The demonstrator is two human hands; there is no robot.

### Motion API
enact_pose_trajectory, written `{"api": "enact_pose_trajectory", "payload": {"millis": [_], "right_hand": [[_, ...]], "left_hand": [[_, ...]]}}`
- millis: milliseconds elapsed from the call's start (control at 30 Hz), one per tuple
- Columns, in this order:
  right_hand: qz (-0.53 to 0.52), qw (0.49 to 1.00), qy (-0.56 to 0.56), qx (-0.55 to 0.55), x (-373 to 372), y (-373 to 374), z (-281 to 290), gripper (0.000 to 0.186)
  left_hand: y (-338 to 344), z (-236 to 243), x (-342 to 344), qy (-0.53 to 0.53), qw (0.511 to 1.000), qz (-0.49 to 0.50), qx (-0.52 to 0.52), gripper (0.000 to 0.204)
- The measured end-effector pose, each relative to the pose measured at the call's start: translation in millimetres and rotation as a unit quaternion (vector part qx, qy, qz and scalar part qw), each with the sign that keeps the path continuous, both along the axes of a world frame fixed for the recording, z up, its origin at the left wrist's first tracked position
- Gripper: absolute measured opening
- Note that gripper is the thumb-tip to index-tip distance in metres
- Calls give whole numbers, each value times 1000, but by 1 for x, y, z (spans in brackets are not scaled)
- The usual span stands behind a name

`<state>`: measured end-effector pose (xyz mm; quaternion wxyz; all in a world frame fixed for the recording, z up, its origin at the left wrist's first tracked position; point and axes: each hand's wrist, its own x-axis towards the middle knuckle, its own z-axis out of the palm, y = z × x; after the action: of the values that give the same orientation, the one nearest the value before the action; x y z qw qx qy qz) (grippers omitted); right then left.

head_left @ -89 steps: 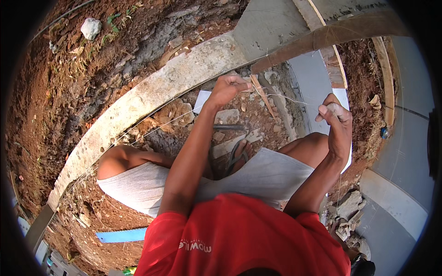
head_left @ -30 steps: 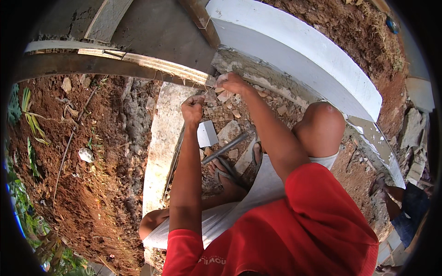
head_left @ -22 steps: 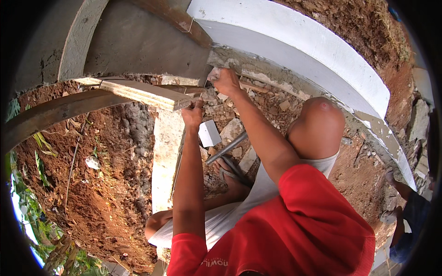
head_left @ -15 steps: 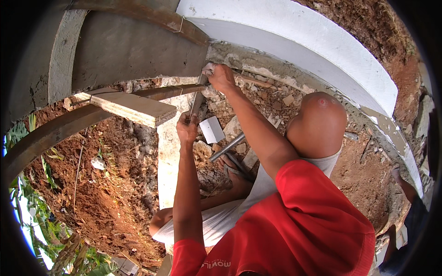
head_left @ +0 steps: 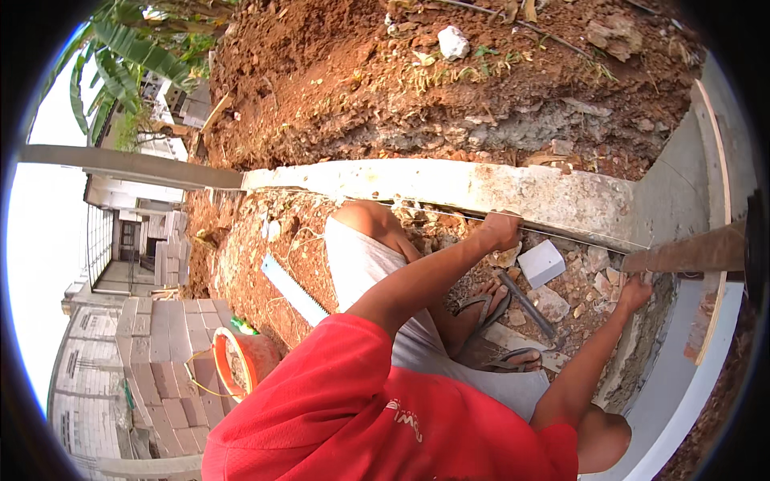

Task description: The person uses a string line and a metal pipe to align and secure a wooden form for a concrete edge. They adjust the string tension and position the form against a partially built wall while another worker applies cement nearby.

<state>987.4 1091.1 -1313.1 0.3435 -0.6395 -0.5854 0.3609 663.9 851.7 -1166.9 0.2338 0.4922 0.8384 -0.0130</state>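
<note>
I take the pale concrete beam (head_left: 417, 180) as my landmark; the left hand (head_left: 503, 230) is at its near edge with fingers curled, one fist by the string (head_left: 573, 240); I cannot tell whether the line is pinched inside. The string runs along the beam's near edge toward its right-hand end; I count at least two strands, kept close to the edge, I'd judge, so they follow its length. The right hand (head_left: 636, 293) is just off that end, fingertips up at the one brown timber (head_left: 690, 250); whether they clasp wood, line or nothing is hidden from me; the arms are spread, probably because the two spots lie well apart along the beam. On the beam's near side I count one dark metal bar (head_left: 525, 303), one white block (head_left: 541, 263) and two sandals (head_left: 499, 311); the bar lies by the feet, likely to stay within reach. Farther toward the beam's left end are one blue saw (head_left: 294, 290) and one orange bucket (head_left: 261, 353), presumably set back for elbow room; one white stone (head_left: 453, 42) sits beyond the beam.
</note>
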Motion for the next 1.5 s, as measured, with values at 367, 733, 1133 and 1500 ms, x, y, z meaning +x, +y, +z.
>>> {"api": "enact_pose_trajectory", "payload": {"millis": [367, 733, 1133, 1500], "right_hand": [[78, 992, -90, 44, 47, 36, -12, 37], [114, 950, -166, 238, 139, 114, -99, 35], [294, 807, -425, 285, 159, 122, -68, 31], [330, 841, -349, 247, 112, 88, -42, 25]], "left_hand": [[-24, 33, -5, -54, 971, -165, -164, 53], [-91, 32, -145, 6, 976, -112, -185, 40], [-98, 6, -157, -56, 988, 42, -136, 35], [-144, 17, -137, 69, 980, 155, -106, 61]]}}
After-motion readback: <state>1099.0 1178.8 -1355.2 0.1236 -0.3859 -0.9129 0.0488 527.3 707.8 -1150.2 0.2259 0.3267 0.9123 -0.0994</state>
